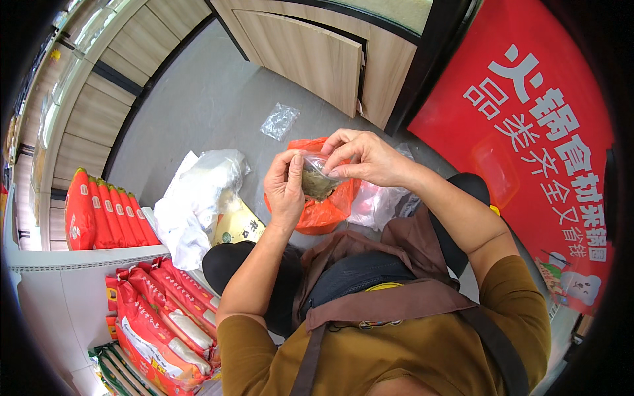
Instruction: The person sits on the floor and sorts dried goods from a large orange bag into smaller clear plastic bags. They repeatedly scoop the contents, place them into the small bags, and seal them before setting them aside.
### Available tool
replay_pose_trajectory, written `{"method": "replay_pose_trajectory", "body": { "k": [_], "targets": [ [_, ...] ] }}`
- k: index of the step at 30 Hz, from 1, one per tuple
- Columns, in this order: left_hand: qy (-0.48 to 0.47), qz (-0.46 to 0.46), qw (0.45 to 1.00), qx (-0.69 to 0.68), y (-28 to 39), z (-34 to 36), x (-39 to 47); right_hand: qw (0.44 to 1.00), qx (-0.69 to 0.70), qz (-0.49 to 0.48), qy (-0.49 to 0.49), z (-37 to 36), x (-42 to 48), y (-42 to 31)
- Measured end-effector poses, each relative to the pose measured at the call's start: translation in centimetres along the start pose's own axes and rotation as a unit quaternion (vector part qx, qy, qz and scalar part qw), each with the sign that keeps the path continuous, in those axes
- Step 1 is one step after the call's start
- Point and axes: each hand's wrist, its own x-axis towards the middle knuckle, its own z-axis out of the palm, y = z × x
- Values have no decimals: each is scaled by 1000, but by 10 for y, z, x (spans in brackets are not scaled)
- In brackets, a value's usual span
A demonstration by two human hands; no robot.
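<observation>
Between my hands is a small clear plastic bag [319,182] with greenish-brown dried contents, too blurred to name more exactly. My left hand [286,185] pinches its left edge between thumb and fingers. At its upper right edge, the thumb and fingertips of my right hand [359,157] grip the plastic. Directly below the small bag, an orange-red plastic carrier bag [322,220] stands on the floor with its mouth spread. What lies deeper inside it is mostly hidden by my hands and the small bag.
White plastic bags [198,193] and a yellow printed package [238,225] lie to my left. A pinkish translucent bag [376,200] is at right. Further off lies a crumpled clear wrapper [280,121]. Red packages [163,317] fill a shelf at left; a red printed panel [535,148] stands right.
</observation>
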Motion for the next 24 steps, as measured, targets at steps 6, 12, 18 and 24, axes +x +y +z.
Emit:
{"method": "replay_pose_trajectory", "body": {
  "k": [6,12,18,24],
  "targets": [
    [-5,4,1000,-11,-3,4,-5,994,75,43,-64,5,0,4],
    [21,49,997,51,-6,10,-11,994,86,57,-29,15,-1,12],
    [25,71,989,131,-6,13,-18,999,14,34,-2,35,-8,13],
    [17,102,976,192,-10,11,-19,999,20,35,-19,44,-11,19]
  ]
}}
